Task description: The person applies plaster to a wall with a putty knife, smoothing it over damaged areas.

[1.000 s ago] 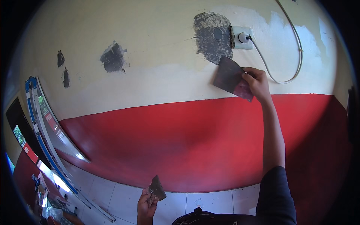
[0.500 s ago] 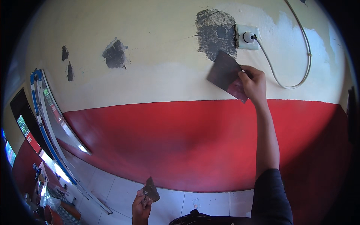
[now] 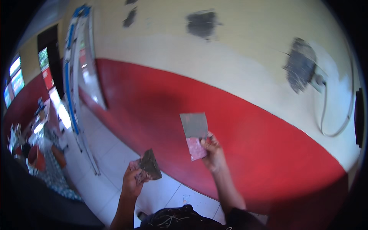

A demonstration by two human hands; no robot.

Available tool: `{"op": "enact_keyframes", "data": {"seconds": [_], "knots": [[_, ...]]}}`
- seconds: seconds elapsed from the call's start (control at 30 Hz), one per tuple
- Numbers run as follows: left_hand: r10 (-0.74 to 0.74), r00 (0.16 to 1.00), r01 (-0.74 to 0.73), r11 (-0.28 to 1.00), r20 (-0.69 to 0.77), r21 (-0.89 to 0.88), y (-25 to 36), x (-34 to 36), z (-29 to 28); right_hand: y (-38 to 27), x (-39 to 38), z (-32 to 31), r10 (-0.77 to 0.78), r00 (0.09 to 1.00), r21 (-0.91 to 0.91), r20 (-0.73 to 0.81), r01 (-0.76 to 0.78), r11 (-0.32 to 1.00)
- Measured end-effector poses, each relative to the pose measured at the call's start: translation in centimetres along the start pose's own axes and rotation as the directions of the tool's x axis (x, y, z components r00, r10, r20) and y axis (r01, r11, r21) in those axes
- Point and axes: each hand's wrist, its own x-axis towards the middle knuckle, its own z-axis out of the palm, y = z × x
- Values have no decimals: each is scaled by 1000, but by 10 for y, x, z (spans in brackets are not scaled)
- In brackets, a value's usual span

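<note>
My right hand (image 3: 213, 152) grips a flat rectangular putty spreader (image 3: 194, 125) by its pink lower part, its upper half coated grey. It is held upright in front of the red band of the wall, apart from the wall as far as I can tell. Lower and to the left, my left hand (image 3: 132, 181) is closed around a second putty spreader (image 3: 150, 165), smeared with dark grey filler over pink. On the cream upper wall are a large rough grey patch (image 3: 301, 66) at the right, a smaller grey patch (image 3: 201, 24), and a narrow one (image 3: 130, 18) farther left.
Beside the large patch, a wall socket (image 3: 319, 79) holds a plug with a looping white cable (image 3: 325, 111). A blue-and-silver ladder (image 3: 69, 84) leans at the left. Behind it lie cluttered items and an orange-brown pot (image 3: 36, 158) on the white tiled floor (image 3: 111, 153).
My right hand has drawn its spreader off the large patch, down and left toward my left hand. My left hand has risen a little. The view has swung left.
</note>
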Motion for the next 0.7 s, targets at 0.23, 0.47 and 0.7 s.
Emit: {"op": "enact_keyframes", "data": {"seconds": [0.23, 0.47, 0.7], "knots": [[225, 950, -223, 974, -218, 35, 99, -62, -136, 260, -45, -9, 211, 962, -276, -173, -253, 927], [308, 903, -318, 948, -299, 16, 288, -48, -401, 541, 42, 210, 78, 975, -902, 208, 160, 400], [288, 852, -361, 928, -437, -92, 439, -26, -579, 755, 146, 443, -35, 627, -585, 778, 744, 322]]}}
